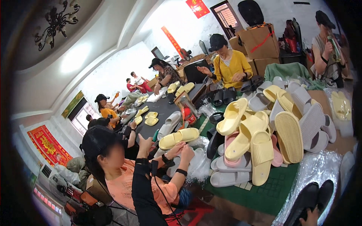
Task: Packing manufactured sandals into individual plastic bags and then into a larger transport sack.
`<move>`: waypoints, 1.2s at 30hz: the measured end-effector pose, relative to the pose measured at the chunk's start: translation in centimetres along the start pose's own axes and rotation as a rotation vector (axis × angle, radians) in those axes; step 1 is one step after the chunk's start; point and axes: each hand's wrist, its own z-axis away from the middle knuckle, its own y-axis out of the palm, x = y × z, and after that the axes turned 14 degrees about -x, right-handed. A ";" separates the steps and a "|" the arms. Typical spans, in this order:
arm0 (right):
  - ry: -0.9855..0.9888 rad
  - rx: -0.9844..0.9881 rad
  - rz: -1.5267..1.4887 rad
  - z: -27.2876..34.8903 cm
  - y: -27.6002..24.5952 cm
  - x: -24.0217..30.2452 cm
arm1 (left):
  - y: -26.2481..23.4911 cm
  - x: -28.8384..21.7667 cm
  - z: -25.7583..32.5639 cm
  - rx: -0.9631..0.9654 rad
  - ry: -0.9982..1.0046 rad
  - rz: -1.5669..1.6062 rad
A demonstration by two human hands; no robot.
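Bright workroom with white walls. At lower right, on clear plastic sheet (pixel 311 173), black shoes (pixel 304 199) side by side. Against their near end, right hand (pixel 311 217), partly cut by the edge, fingers touching; gripping or only resting, impossible to say. Beyond, on green mat (pixel 260 201), heap of yellow, grey and pink slippers (pixel 260 154). Far to the left, left hand (pixel 145 146), raised, thumb up, grasp unclear, before co-worker in orange shirt (pixel 120 180).
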 end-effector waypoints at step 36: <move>0.046 0.051 -0.035 0.1 -0.7 0.2 | -3.4 3.1 -3.2 -0.167 0.118 0.022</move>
